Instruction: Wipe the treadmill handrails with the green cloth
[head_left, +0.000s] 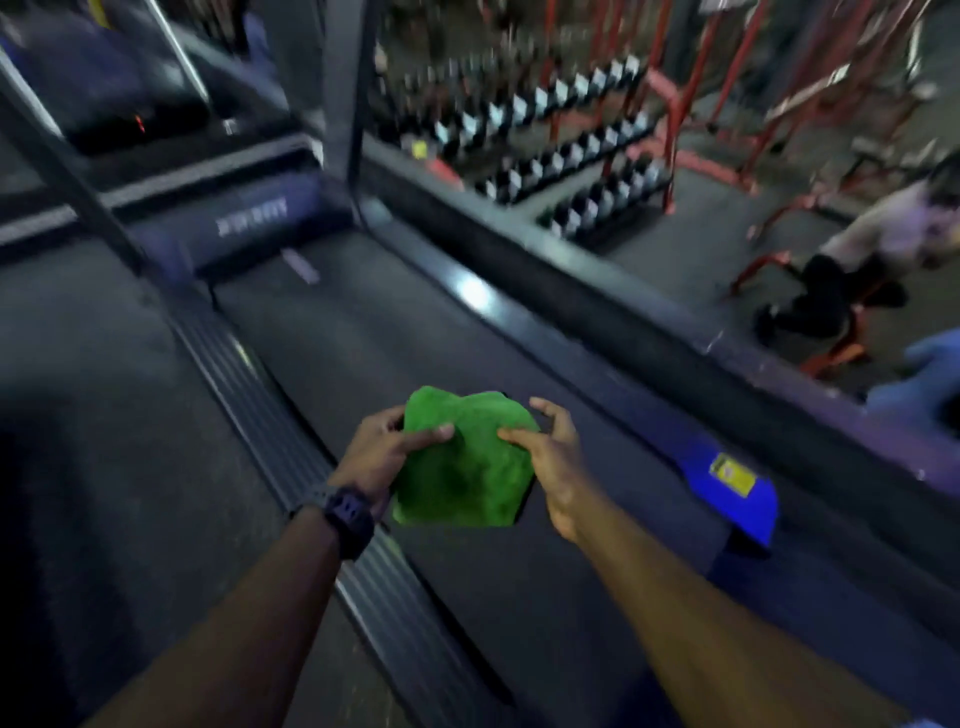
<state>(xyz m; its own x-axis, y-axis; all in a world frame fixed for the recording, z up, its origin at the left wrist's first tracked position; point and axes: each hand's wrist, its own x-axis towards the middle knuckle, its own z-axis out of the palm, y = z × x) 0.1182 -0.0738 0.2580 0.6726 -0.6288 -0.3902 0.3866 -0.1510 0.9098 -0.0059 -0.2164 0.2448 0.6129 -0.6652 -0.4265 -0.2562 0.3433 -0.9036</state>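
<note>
I've got the green cloth (465, 462) in both hands, held out in front of me above the treadmill belt (363, 332). My left hand (382, 452) pinches its left edge, thumb across the top of the fabric and fingers curled underneath. My right hand (548, 457) pinches the right edge w/ the thumb on top; the other fingers are curled loosely behind the cloth's far corner. The cloth is bunched and rumpled btwn the two hands, its lower part hanging loose toward me. It touches nothing but my hands.

Black wristwatch (347, 519) on my left wrist. Under my left forearm runs the ribbed side rail (270, 415) of the treadmill deck, slanting from lower centre to upper left. The right side rail (571, 332) runs diagonally on the far side of the belt, w/ a blue end cap carrying a yellow label (731, 474) near my right hand. A dark upright post (343, 93) of the treadmill rises at top centre, well apart from the cloth. Can't make out the handrails clearly; the top of the view is blurred.

Beyond the treadmill: a dumbbell rack (566, 150) w/ rows of dumbbells, red machine frames (696, 104), and another person (872, 260) on the floor at far right. All blurry.
</note>
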